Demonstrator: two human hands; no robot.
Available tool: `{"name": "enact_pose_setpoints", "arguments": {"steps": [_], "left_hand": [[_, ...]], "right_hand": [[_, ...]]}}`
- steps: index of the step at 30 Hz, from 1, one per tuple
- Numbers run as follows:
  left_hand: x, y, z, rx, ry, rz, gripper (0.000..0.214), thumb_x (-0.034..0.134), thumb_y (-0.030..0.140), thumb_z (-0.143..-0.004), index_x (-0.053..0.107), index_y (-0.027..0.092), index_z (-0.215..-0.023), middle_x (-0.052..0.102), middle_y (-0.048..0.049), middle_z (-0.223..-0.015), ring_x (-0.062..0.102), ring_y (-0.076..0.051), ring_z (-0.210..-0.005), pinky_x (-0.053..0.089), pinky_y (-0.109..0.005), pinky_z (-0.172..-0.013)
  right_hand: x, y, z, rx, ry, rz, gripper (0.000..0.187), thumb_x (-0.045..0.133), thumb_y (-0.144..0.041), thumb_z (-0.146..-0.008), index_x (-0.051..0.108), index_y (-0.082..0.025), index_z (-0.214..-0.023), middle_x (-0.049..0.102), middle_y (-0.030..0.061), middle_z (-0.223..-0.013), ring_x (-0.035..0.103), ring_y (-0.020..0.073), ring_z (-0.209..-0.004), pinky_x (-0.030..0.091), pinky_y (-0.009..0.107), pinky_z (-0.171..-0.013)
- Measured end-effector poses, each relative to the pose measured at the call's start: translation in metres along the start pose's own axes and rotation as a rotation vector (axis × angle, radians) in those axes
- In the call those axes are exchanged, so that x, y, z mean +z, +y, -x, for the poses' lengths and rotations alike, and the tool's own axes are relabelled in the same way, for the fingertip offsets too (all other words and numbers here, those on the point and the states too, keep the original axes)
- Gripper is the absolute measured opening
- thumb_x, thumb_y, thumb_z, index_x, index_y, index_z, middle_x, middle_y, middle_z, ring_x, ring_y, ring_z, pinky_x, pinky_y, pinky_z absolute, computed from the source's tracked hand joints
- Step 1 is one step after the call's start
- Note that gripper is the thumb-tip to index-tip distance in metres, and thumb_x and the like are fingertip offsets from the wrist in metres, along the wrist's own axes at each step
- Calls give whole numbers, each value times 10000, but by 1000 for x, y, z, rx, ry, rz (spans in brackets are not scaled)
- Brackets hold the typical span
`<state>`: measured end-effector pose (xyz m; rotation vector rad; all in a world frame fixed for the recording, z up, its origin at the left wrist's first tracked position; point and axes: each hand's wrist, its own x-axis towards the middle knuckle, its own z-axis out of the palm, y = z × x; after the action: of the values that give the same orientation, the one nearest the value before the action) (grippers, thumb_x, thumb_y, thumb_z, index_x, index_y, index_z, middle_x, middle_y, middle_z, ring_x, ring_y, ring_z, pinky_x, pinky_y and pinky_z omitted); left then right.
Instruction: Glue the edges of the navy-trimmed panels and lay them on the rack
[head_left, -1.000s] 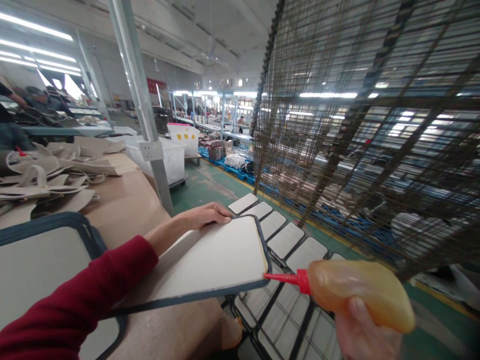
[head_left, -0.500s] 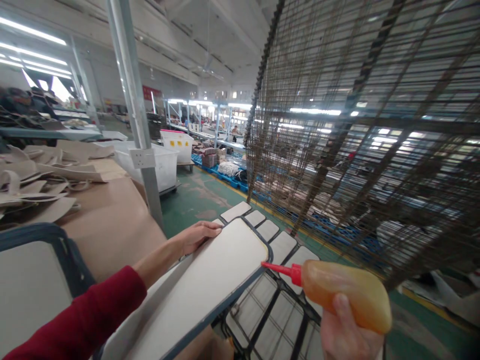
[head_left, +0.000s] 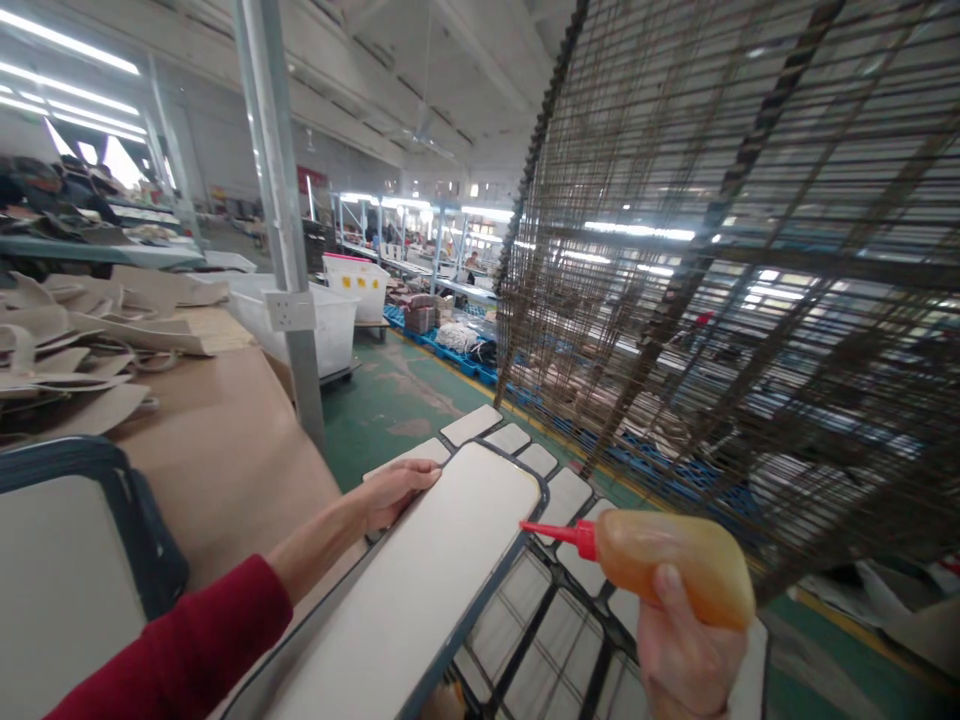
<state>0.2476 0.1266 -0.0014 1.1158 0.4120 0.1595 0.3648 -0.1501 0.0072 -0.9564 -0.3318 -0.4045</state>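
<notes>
Bottle (head_left: 675,565) in the right hand (head_left: 690,640), nozzle at the rim of a white panel (head_left: 420,580)

The bottle, filled with an amber liquid, lies across the top of the right hand's grip, its body reaching out to both sides of the thumb. The right hand is closed around it from below, thumb pressed along the near side. The long axis runs nearly level, sideways across the person's view, dipping a little toward the rounded base on the right. Its red nozzle (head_left: 559,534) points left, away from the grip, and the tip sits at the panel's dark blue edging, near the far right corner; whether it touches cannot be told.

The panel is left of the right hand's grip. The left hand (head_left: 397,490) grips its left edge near the far end, so most of the panel extends from that grip toward the person. Its long axis slants from near left to far right, the rounded far end pointing away.

Below and beyond the right hand, more pale panels (head_left: 562,630) lie on a dark frame. Left of the left hand are a brown tabletop (head_left: 225,430), beige pieces (head_left: 75,350) and another blue-edged panel (head_left: 60,570). A wire-mesh rack (head_left: 675,250) rises beyond the right hand.
</notes>
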Motion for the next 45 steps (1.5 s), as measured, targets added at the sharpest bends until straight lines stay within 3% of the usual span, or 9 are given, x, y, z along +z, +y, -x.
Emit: {"name": "enact_pose_setpoints", "arguments": {"steps": [7, 18, 23, 29, 36, 45], "left_hand": [[-9, -8, -3, -14, 3, 51, 366, 839, 317, -598, 517, 173, -696, 613, 10, -585, 565, -123, -491, 456, -221, -484], [-21, -13, 0, -13, 9, 61, 393, 830, 366, -628, 531, 174, -796, 628, 14, -656, 591, -126, -543, 476, -227, -510], [-21, -14, -1, -4, 5, 63, 393, 829, 380, -627, 536, 170, -783, 620, 20, -649, 586, -118, -537, 478, -223, -509], [-18, -14, -2, 0, 11, 73, 383, 835, 367, -624, 538, 164, -756, 607, 27, -628, 574, -98, -518, 485, -211, -510], [-18, -17, -8, -34, 22, 110, 402, 856, 339, -597, 534, 166, -766, 626, 22, -637, 593, -110, -528, 512, -225, -520], [-18, -18, -15, -65, 13, 116, 336, 827, 279, -649, 540, 156, -772, 638, 12, -643, 608, -120, -536, 508, -226, -520]], "right_hand": [[5, 7, -3, 103, -86, -33, 397, 835, -258, -593, 674, -197, -951, 662, 4, -926, 625, 193, -868, 528, 365, -856], [13, 11, -3, 121, -128, 23, 322, 821, -319, -602, 696, -195, -873, 687, 22, -942, 624, 229, -941, 480, 427, -930], [15, 11, -2, 204, -148, 8, 426, 819, -334, -586, 691, -194, -968, 686, 40, -987, 638, 289, -960, 480, 501, -924], [17, 8, 2, 182, -139, 2, 361, 826, -318, -590, 702, -203, -909, 683, 11, -943, 611, 213, -961, 495, 366, -892], [15, 7, 6, 217, -179, 0, 345, 821, -334, -608, 695, -219, -907, 675, 5, -989, 604, 198, -958, 499, 354, -873], [16, 4, 10, 211, -189, 28, 351, 837, -331, -562, 706, -201, -861, 685, 16, -898, 619, 196, -857, 523, 334, -779]]}}
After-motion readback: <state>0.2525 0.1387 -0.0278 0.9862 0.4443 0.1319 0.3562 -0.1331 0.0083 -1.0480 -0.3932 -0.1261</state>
